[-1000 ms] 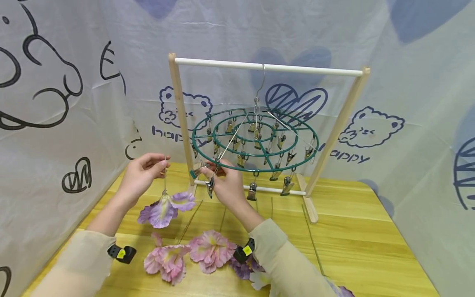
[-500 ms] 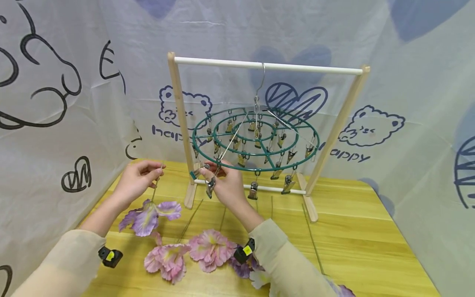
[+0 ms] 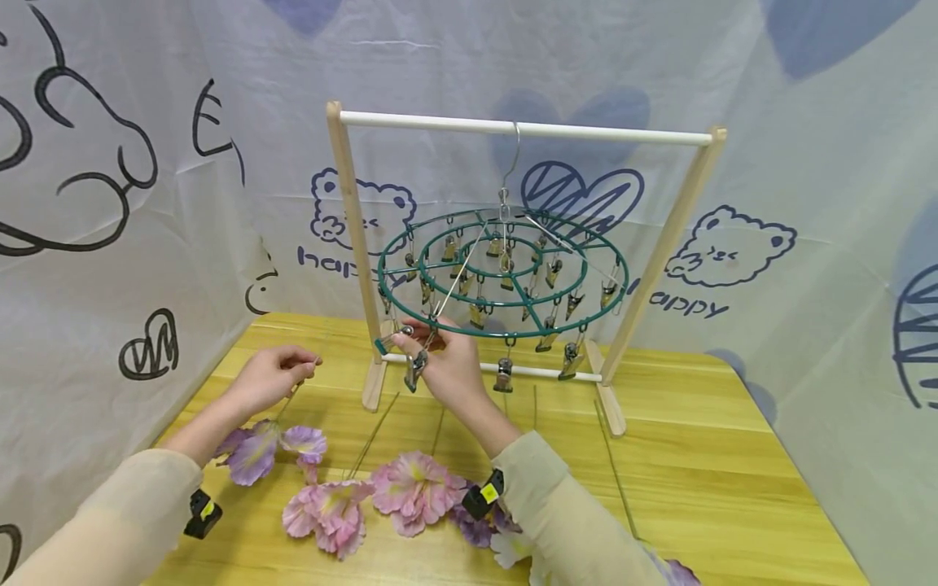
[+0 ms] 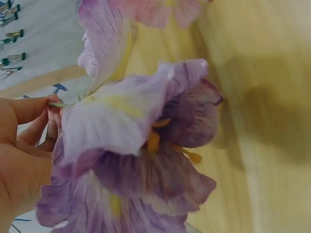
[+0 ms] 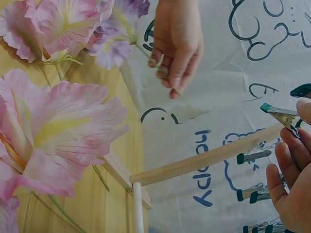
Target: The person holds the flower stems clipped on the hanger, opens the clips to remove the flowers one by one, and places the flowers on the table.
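My left hand (image 3: 269,379) pinches the thin stem of a purple artificial iris (image 3: 252,457) between thumb and fingers, low over the table's left side. In the left wrist view its lilac petals (image 4: 112,121) spread beside the fingertips, blossom away from the hand. A round green clip hanger (image 3: 529,334) with metal clips hangs by a hook from a rack. At its front left edge my right hand (image 3: 453,366) holds one green-tipped clip (image 5: 281,115) between thumb and fingers. Another clip (image 3: 415,368) dangles just in front of that hand.
The rack has wooden posts (image 3: 353,212) and a white top bar (image 3: 601,136). Pink flowers (image 3: 414,492) and a purple-and-white one (image 3: 476,525) lie at the front of the table (image 3: 718,464), stems pointing back. Printed white cloth (image 3: 469,73) stands behind and beside it.
My left hand has moved left and down with the purple iris, away from the hanger and closer to the table. My right hand stays at the same clip.
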The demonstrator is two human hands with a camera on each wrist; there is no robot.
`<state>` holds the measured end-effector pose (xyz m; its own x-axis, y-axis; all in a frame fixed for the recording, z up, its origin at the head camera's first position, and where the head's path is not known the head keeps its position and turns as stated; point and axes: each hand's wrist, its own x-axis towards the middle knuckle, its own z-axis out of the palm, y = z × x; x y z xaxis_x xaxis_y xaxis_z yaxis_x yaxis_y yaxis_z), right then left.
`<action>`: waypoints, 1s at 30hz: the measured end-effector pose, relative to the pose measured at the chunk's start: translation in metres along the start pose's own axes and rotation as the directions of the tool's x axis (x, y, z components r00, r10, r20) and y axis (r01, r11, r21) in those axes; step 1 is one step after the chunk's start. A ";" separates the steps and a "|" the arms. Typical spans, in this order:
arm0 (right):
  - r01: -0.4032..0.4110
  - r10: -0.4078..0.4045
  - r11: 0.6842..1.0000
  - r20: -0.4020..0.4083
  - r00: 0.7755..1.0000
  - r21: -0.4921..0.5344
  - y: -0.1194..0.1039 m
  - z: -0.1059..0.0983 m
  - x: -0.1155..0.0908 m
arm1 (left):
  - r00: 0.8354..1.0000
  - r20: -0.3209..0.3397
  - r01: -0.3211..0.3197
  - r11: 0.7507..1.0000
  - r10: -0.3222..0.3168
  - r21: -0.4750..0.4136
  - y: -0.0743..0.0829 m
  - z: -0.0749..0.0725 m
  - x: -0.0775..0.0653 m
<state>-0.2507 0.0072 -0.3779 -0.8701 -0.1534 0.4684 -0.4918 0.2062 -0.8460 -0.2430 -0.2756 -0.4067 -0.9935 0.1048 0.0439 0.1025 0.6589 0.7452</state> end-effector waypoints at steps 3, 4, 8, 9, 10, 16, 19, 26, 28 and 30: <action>-0.006 0.006 1.000 0.002 1.000 -0.003 0.000 0.000 0.000 | 0.999 0.041 0.015 1.000 -0.015 0.005 -0.007 0.004 0.000; -0.007 0.007 1.000 0.003 1.000 -0.005 0.000 0.000 0.000 | 0.998 0.052 0.018 1.000 -0.019 0.007 -0.009 0.005 0.000; -0.008 0.008 1.000 0.002 1.000 -0.011 0.000 0.000 0.000 | 0.995 0.091 0.029 1.000 -0.029 0.007 -0.015 0.010 0.000; -0.008 0.008 1.000 0.001 1.000 -0.010 0.000 0.000 -0.001 | 0.994 0.101 0.035 0.999 -0.035 0.003 -0.017 0.011 0.000; -0.008 0.008 1.000 0.001 1.000 -0.009 0.000 0.000 -0.001 | 0.993 0.112 0.046 0.999 -0.045 -0.005 -0.019 0.013 0.000; -0.009 0.009 1.000 0.003 1.000 0.003 0.002 0.001 -0.001 | 0.980 0.164 0.116 0.993 -0.108 -0.035 -0.030 0.023 0.000; -0.009 0.009 1.000 0.006 1.000 0.002 0.001 0.001 -0.001 | 0.978 0.173 0.120 0.993 -0.115 -0.020 -0.035 0.025 0.000; -0.011 0.010 1.000 0.004 1.000 0.010 0.001 -0.001 -0.002 | 0.973 0.180 0.150 0.989 -0.147 -0.004 -0.043 0.029 0.000; -0.007 0.007 1.000 0.002 1.000 0.006 0.002 -0.001 -0.002 | 0.972 0.178 0.155 0.988 -0.151 -0.008 -0.045 0.030 0.000; 0.000 0.000 1.000 0.001 1.000 0.000 0.002 -0.001 -0.002 | 0.973 0.174 0.154 0.988 -0.150 -0.008 -0.048 0.031 0.000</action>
<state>-0.2498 0.0085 -0.3803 -0.8700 -0.1545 0.4683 -0.4919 0.2062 -0.8459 -0.2462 -0.2842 -0.4625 -0.9736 0.1331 -0.1853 -0.0521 0.6612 0.7484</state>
